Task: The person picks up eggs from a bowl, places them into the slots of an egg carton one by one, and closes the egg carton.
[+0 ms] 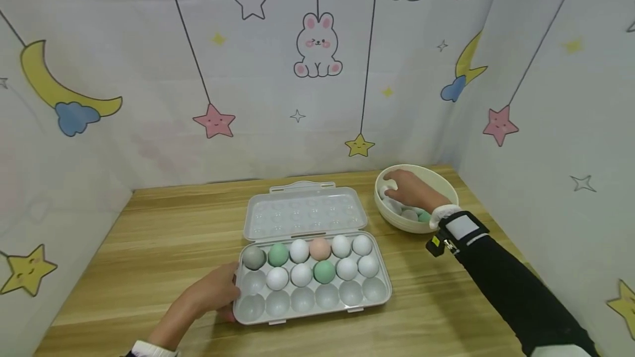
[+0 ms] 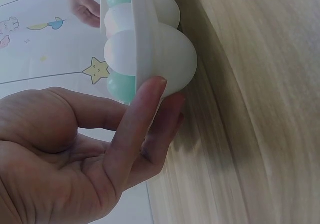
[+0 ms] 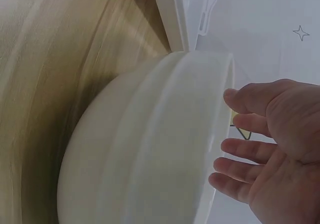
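A white plastic egg box (image 1: 342, 303) lies with its lid folded back, its back row filled with white, green, grey and peach eggs. The middle row has an empty cup at its left end, and the front row's cups are bare. My left hand (image 1: 214, 291) grips the box by its left edge; in the left wrist view a finger (image 2: 137, 121) lies against the rim. Over the cream bowl (image 1: 409, 226) at the back right, my right hand (image 1: 410, 188) reaches in above white, grey and green eggs. In the right wrist view its fingers (image 3: 245, 151) are spread beside the bowl's rim, holding nothing visible.
The raised clear lid (image 1: 306, 214) lies toward the back of the wooden table (image 1: 183, 225), left of the bowl. White cloth walls (image 1: 268, 81) printed with rabbits, stars and moons enclose the table at the back and both sides.
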### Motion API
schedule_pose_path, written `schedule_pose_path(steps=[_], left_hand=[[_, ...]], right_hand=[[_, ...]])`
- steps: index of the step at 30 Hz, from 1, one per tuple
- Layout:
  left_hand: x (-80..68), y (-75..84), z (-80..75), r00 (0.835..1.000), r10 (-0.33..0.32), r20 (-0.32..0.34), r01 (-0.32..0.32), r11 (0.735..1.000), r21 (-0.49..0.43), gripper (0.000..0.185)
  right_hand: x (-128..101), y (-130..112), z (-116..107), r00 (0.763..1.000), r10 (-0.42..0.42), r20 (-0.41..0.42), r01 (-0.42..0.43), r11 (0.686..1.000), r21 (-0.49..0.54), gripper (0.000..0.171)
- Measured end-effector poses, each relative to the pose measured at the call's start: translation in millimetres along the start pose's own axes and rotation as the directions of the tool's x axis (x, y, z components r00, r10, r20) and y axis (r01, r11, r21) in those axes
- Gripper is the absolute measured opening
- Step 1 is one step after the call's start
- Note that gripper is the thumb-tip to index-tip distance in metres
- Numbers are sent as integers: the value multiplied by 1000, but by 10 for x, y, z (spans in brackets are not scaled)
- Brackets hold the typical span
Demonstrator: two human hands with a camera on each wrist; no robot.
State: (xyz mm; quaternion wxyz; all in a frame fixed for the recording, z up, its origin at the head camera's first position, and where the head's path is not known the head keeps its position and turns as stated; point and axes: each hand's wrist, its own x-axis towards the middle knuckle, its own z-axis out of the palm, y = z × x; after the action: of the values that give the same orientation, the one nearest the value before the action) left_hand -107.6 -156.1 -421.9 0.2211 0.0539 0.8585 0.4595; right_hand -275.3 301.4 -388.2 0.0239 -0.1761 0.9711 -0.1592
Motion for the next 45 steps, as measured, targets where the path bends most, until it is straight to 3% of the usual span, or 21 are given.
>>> schedule_pose_path(steps=[6, 13, 31, 45], left_hand=[[2, -8, 1, 1000, 14, 4, -14, 1000, -2, 41], [-8, -5, 1, 1000, 11, 0, -11, 1000, -15, 40], [-14, -3, 9, 1000, 2, -17, -2, 1000, -7, 38], [-18, -2, 12, 1000, -3, -27, 3, 1000, -5, 38]], right_hand=[[141, 69, 102, 998, 37, 56, -38, 999, 9, 48], [215, 141, 200, 999, 10, 51, -9, 1000, -15, 45], [292, 211, 249, 989, 121, 85, -126, 990, 63, 46], [311, 182, 290, 990, 136, 36, -138, 990, 38, 45]])
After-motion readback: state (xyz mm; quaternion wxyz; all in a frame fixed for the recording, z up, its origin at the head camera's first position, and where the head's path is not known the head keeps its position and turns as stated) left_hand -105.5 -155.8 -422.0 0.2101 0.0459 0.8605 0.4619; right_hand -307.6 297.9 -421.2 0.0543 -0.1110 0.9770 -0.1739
